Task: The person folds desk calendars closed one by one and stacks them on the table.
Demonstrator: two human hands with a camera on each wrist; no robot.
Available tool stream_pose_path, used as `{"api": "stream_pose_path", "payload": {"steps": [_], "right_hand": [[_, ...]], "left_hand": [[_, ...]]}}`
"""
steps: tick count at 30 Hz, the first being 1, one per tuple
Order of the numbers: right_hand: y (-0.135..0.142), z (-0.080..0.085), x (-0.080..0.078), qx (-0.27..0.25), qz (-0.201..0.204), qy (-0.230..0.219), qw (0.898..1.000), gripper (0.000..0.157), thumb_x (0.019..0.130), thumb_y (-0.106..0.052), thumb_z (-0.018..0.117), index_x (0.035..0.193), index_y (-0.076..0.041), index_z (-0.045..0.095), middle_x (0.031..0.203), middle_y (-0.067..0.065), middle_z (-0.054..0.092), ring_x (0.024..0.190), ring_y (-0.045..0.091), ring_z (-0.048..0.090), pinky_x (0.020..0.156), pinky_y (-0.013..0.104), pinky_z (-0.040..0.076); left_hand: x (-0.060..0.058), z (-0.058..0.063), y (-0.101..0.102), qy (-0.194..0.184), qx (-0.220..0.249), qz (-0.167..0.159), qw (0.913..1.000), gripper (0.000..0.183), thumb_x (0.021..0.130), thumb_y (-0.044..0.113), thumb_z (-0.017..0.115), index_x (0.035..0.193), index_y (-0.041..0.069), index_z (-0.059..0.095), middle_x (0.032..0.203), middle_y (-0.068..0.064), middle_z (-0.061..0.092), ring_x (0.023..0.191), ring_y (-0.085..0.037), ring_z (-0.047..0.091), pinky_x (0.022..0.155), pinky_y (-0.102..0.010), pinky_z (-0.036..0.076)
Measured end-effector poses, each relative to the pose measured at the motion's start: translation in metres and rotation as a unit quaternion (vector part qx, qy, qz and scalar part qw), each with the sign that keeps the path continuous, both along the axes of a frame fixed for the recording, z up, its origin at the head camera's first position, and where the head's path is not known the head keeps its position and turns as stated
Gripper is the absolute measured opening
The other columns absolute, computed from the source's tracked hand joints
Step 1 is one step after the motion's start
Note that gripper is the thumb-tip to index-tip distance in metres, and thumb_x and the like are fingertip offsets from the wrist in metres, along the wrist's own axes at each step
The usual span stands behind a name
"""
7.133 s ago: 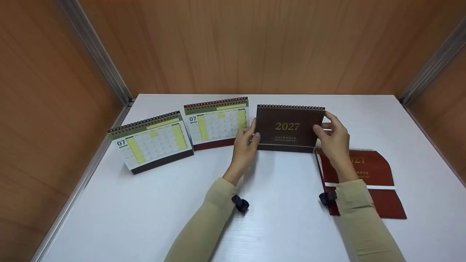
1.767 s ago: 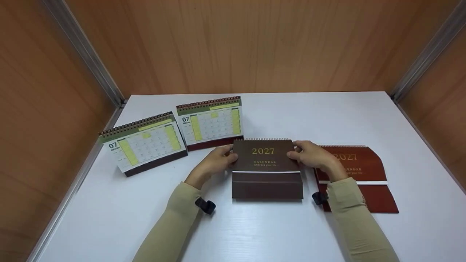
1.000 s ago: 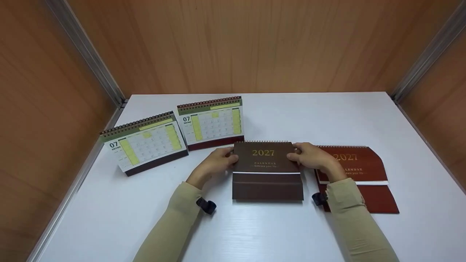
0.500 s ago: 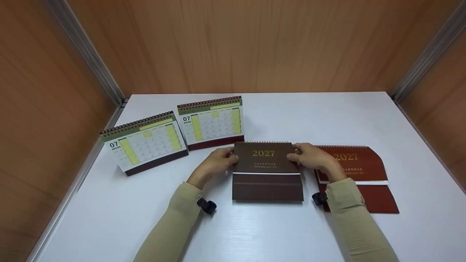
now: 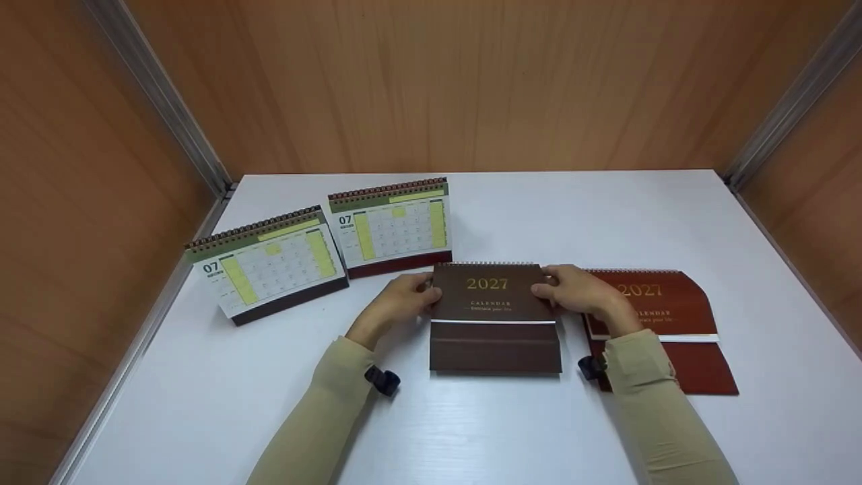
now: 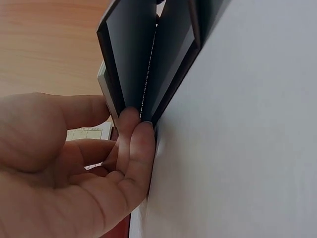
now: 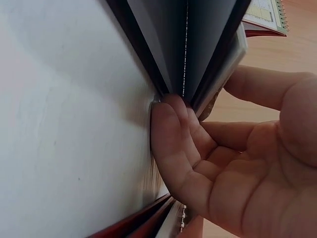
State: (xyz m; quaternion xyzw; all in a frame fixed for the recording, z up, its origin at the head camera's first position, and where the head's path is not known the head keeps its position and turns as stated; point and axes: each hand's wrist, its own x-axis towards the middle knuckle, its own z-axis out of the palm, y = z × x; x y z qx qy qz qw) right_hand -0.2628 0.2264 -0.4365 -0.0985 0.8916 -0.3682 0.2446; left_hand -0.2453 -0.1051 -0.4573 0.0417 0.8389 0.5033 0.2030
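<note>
A dark brown desk calendar [image 5: 493, 306] with gold "2027" lies low on the white table, its spiral edge to the back. Below its white page edge a plain brown base flap faces the front. My left hand [image 5: 399, 302] pinches the calendar's upper left edge, thumb on the cover. The upper right edge is held the same way by my right hand [image 5: 580, 292]. In the left wrist view, the dark inner boards [image 6: 141, 54] stand apart in a narrow V, with fingertips at the gap; the right wrist view shows the same V.
Two desk calendars stand at the left, one with a dark base [image 5: 269, 263], the other with a red base [image 5: 394, 229]. A red 2027 calendar [image 5: 680, 367] lies at the right, partly under my right forearm. Wooden panels [image 5: 471, 87] wall the table's back and sides.
Seven seconds ago the brown calendar stood upright farther back; it has come forward and been lowered, with both hands still gripping its sides. Over the last second almost nothing moves.
</note>
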Motion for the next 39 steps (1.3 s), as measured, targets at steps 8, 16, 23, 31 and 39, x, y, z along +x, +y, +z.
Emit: {"api": "stream_pose_path", "payload": {"steps": [8, 16, 23, 31, 39], "right_hand": [[0.000, 0.004, 0.001, -0.015, -0.007, -0.013, 1.000, 0.077, 0.110, -0.030, 0.057, 0.165, 0.008, 0.019, 0.099, 0.009, 0.063, 0.084, 0.019, 0.061, 0.091, 0.041, 0.053], [-0.001, 0.017, 0.005, 0.007, 0.012, 0.002, 1.000, 0.078, 0.110, -0.033, 0.057, 0.167, 0.005, 0.019, 0.118, 0.017, 0.066, 0.091, 0.024, 0.064, 0.083, 0.040, 0.051], [0.001, 0.032, 0.012, -0.008, 0.019, 0.023, 1.000, 0.074, 0.110, -0.031, 0.056, 0.167, 0.003, 0.022, 0.145, 0.029, 0.056, 0.114, 0.038, 0.067, 0.099, 0.053, 0.057], [-0.005, 0.046, 0.013, 0.063, 0.064, 0.094, 0.991, 0.070, 0.110, -0.031, 0.057, 0.165, 0.003, 0.030, 0.155, 0.034, 0.048, 0.142, 0.050, 0.050, 0.113, 0.063, 0.045], [0.002, 0.075, 0.014, 0.127, 0.076, 0.138, 0.979, 0.070, 0.109, -0.031, 0.059, 0.164, 0.003, 0.032, 0.161, 0.034, 0.039, 0.150, 0.051, 0.037, 0.120, 0.067, 0.034]], "left_hand": [[0.000, 0.002, -0.002, 0.018, -0.026, -0.005, 0.9995, 0.061, 0.109, 0.025, 0.061, 0.163, 0.004, 0.041, 0.113, -0.009, 0.069, 0.090, -0.017, 0.067, 0.084, -0.031, 0.054], [0.001, 0.006, -0.005, 0.060, -0.025, -0.010, 0.9978, 0.064, 0.107, 0.022, 0.062, 0.164, 0.002, 0.038, 0.115, -0.014, 0.069, 0.092, -0.027, 0.072, 0.081, -0.033, 0.054], [0.001, 0.016, -0.005, 0.133, -0.035, -0.018, 0.9904, 0.059, 0.107, 0.020, 0.063, 0.160, 0.002, 0.045, 0.135, -0.020, 0.064, 0.111, -0.033, 0.070, 0.096, -0.043, 0.057], [0.005, 0.029, -0.004, 0.198, -0.041, 0.005, 0.9793, 0.052, 0.106, 0.017, 0.065, 0.155, 0.003, 0.053, 0.145, -0.021, 0.058, 0.134, -0.039, 0.058, 0.112, -0.052, 0.049], [0.002, 0.043, 0.001, 0.252, -0.119, -0.016, 0.9603, 0.054, 0.107, 0.022, 0.066, 0.157, 0.008, 0.052, 0.150, -0.016, 0.054, 0.143, -0.034, 0.048, 0.121, -0.049, 0.040]]}}
